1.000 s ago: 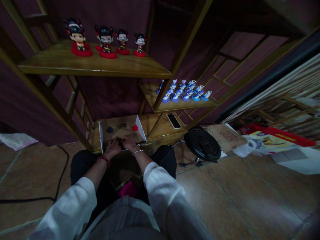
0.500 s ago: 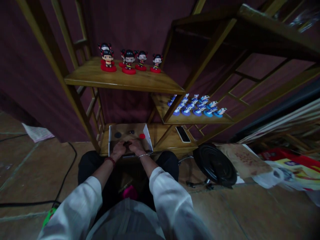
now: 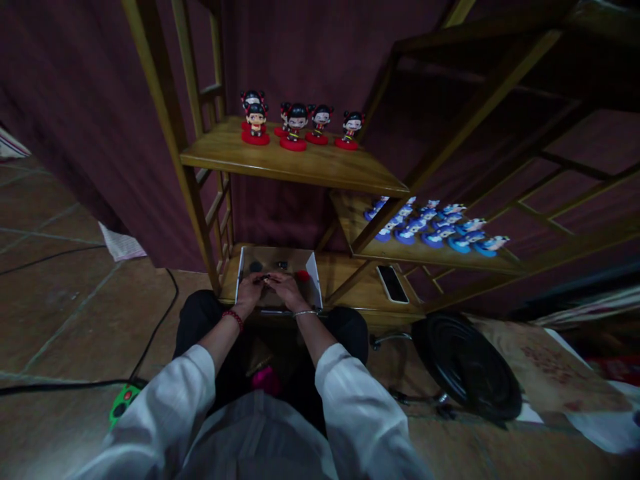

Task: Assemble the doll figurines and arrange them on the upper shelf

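Observation:
Both hands meet over an open white cardboard box [image 3: 314, 280] on the lowest shelf. My left hand [image 3: 251, 289] has its fingers closed at a small dark piece. From the other side my right hand [image 3: 284, 288] pinches the same small dark piece [image 3: 265, 277], too small and shaded to name. Behind the hands in the box lie a dark round disc [image 3: 256, 266], a small black part [image 3: 283, 265] and a red disc [image 3: 303, 275], beside my right hand.
Black-haired figurines on red bases [image 3: 293, 127] stand on the upper shelf. Several blue-and-white figurines [image 3: 440, 233] fill the middle shelf. A phone [image 3: 393, 284] lies right of the box. A black round stool [image 3: 467, 367] stands at right; a green power strip [image 3: 123, 402] lies on the floor at left.
The view has turned left, so everything sits farther right. My hands have risen slightly within the box, fingertips still together at the small dark piece.

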A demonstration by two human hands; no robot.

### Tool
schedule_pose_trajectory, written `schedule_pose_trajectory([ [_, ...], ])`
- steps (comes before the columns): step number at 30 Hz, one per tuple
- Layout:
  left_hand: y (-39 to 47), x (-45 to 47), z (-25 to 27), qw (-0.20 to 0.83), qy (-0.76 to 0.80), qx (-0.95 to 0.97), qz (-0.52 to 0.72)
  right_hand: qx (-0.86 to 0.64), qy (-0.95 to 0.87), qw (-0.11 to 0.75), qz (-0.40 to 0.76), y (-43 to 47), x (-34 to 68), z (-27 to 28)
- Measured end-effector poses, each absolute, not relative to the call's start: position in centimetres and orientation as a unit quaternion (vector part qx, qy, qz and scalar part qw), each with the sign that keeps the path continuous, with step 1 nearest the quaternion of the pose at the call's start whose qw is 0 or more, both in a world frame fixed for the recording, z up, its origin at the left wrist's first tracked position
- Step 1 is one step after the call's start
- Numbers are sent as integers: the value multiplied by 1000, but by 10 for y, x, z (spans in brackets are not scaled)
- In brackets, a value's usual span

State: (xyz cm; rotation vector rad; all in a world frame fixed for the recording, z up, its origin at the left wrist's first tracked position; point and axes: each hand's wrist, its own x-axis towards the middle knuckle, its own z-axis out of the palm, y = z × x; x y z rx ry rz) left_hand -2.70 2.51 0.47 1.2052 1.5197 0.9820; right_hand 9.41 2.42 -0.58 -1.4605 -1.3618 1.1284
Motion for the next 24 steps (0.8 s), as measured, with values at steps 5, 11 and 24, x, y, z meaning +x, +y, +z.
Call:
schedule_pose_trajectory([
  [5,22,-25,9,501,593,441,451,-577,-512,436,464,24,97,-3],
  [11,15,-21,18,542,565,387,487,-572,-489,457,474,23,101,1],
  [24,9,-17,33,588,508,334,533,-523,-460,488,525,11,102,27],
])
